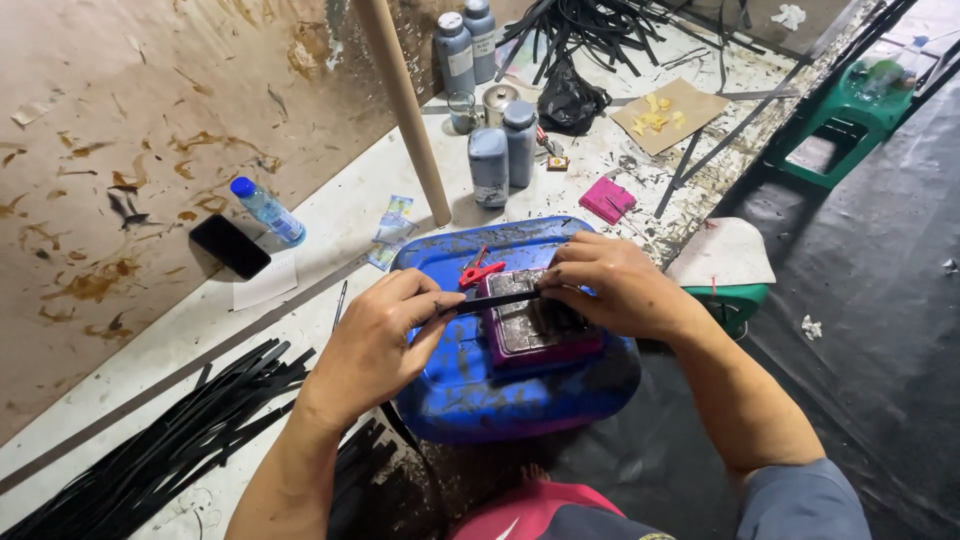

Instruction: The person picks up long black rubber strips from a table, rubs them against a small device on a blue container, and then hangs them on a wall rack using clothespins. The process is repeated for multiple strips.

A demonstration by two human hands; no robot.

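My left hand (385, 335) and my right hand (605, 285) each pinch one end of a thin black strip (497, 299), stretched level between them. The strip lies across a magenta block (540, 335) with a dark, glue-smeared top. That block rests on a blue plastic jerrycan (470, 385) lying on its side in front of me. Small red-handled scissors (478, 271) lie on the can just behind the strip, between my two hands.
A pile of black strips (170, 440) lies at lower left. A black phone (230, 246), a small water bottle (268, 211), grey bottles (500, 160), a wooden pole (405, 110), a pink pad (607, 199) and green stools (835, 125) surround the can.
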